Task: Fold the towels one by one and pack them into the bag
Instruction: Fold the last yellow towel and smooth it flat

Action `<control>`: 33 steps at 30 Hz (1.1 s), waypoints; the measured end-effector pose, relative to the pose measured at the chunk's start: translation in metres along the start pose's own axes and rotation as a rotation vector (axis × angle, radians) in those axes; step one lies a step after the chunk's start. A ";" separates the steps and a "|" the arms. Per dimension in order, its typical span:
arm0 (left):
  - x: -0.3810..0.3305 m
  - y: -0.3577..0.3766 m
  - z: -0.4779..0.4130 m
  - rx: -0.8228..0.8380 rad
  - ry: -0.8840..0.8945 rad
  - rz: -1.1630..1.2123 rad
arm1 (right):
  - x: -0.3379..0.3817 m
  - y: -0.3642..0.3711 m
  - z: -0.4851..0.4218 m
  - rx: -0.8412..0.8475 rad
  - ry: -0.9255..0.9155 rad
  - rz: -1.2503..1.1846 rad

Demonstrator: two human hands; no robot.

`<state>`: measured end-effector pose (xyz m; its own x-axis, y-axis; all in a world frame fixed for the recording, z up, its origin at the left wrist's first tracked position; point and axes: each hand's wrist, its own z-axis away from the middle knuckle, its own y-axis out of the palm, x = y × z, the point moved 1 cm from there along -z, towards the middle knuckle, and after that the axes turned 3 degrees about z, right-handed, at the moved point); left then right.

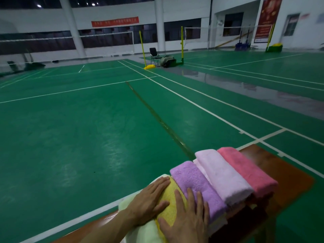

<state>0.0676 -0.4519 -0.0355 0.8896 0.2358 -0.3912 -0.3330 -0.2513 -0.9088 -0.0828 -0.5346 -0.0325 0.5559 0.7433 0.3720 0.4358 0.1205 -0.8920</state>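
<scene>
Several folded towels lie side by side on a brown bench (289, 174): a pale cream towel (145, 232), a yellow towel (171, 204), a purple towel (194, 181), a light pink towel (224, 176) and a deep pink towel (249, 167). My left hand (149, 200) lies flat with straight fingers across the cream and yellow towels. My right hand (187, 221) rests flat on the yellow towel, its fingertips touching the purple one. No bag is in view.
The bench stands on a green badminton court floor (87, 128) with white lines. Far off are yellow net posts (182, 44), a folding chair (154, 55) and a dark bag-like heap (167, 61) beside it.
</scene>
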 end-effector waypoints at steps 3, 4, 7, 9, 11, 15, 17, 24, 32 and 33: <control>-0.001 0.000 0.001 0.018 -0.004 -0.009 | 0.001 -0.002 0.002 0.035 -0.005 0.017; -0.002 0.000 0.001 0.020 -0.007 -0.011 | 0.001 -0.003 0.002 0.036 -0.001 0.017; -0.004 -0.002 0.000 0.025 -0.004 -0.008 | 0.000 -0.005 0.002 0.057 0.031 0.010; -0.008 -0.005 -0.001 0.041 0.003 -0.007 | 0.001 -0.008 0.002 0.089 0.035 0.013; -0.009 -0.007 -0.002 0.049 0.002 0.000 | 0.002 -0.009 0.000 0.154 0.048 -0.008; -0.010 -0.017 -0.008 0.135 -0.040 0.068 | 0.005 -0.019 -0.001 0.189 0.062 0.037; -0.012 -0.031 -0.014 0.183 -0.058 0.149 | 0.010 -0.034 -0.002 0.234 0.067 0.086; 0.007 -0.076 -0.002 -0.090 -0.287 0.447 | 0.033 -0.071 0.006 -0.201 -0.082 -0.078; 0.028 -0.035 0.048 0.092 -0.510 0.716 | 0.057 -0.036 0.072 -0.289 -0.154 -0.262; 0.030 -0.031 0.052 0.069 -0.519 0.714 | 0.055 -0.029 0.077 -0.306 -0.146 -0.252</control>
<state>0.0884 -0.3877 -0.0265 0.2138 0.4451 -0.8696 -0.7878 -0.4478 -0.4229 -0.1191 -0.4461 -0.0063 0.3084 0.8038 0.5087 0.7473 0.1261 -0.6524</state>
